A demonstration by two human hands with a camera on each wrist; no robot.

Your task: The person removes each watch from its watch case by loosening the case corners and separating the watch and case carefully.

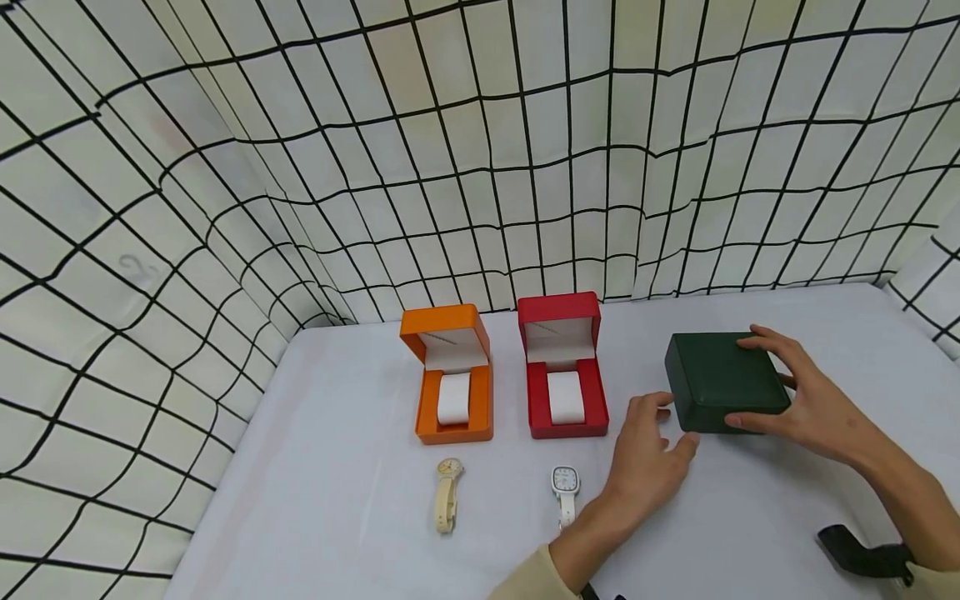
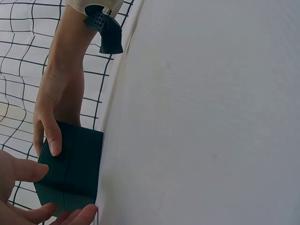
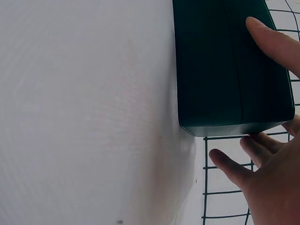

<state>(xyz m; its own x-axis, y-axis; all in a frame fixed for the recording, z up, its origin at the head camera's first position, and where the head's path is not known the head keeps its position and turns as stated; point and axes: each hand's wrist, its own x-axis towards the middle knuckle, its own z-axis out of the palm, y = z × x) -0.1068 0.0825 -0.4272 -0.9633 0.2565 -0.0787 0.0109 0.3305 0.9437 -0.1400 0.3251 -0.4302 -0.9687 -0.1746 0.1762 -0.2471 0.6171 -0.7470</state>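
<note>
A closed dark green watch box (image 1: 723,375) lies on the white table at the right. My right hand (image 1: 821,408) grips it from the right, thumb on the front face and fingers over the top and far side. The right thumb (image 3: 272,42) lies against the box front in the right wrist view. At the box's left front corner is my left hand (image 1: 648,462), its fingers loosely bent; whether they touch the box I cannot tell. Beside the left wrist lies a white square-faced watch (image 1: 565,483), its strap partly hidden by the forearm.
An orange watch box (image 1: 482,408) and a red watch box (image 1: 537,408) stand open with white cushions inside. A cream watch (image 1: 446,496) lies before the orange one. A black-lined grid wall (image 1: 450,167) encloses the table (image 1: 337,500) at the back and left.
</note>
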